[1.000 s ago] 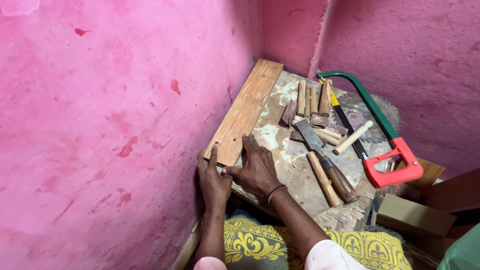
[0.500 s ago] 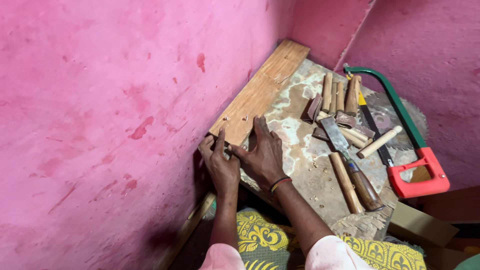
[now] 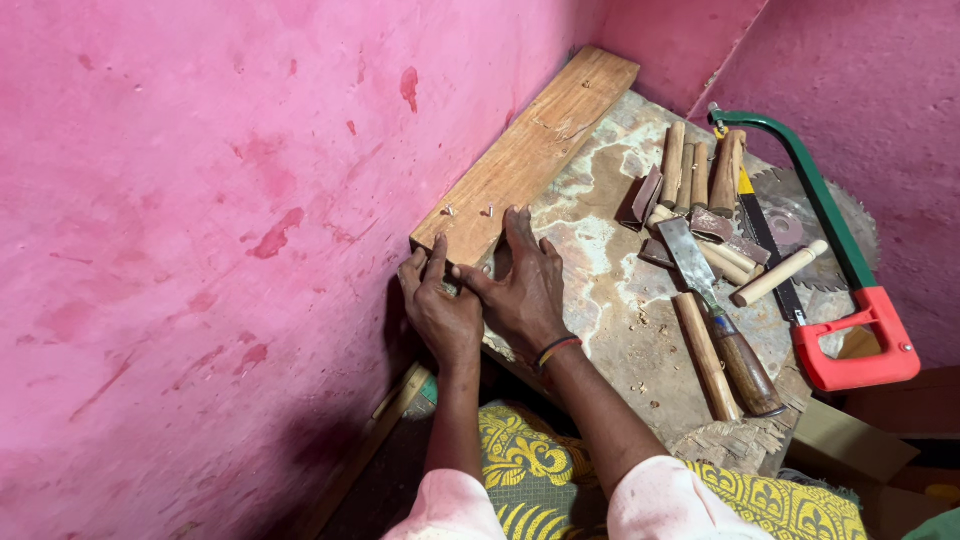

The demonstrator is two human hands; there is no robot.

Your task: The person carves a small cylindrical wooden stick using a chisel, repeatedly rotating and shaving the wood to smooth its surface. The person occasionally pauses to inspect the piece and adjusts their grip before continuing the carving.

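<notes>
— Hands first: what do they grip?
— I see my left hand (image 3: 442, 308) and right hand (image 3: 523, 285) pressed together at the near end of the wooden plank (image 3: 530, 150), fingers closed on something too small to tell.
— And the plank?
— Flat against the pink wall (image 3: 200, 200), on the worn board (image 3: 610, 290); chisel (image 3: 722, 320) and hacksaw (image 3: 850, 290) lie well right.

both hands (image 3: 490, 300) rest on the near end of a wooden plank (image 3: 530, 150) beside the pink wall (image 3: 200, 200).
</notes>
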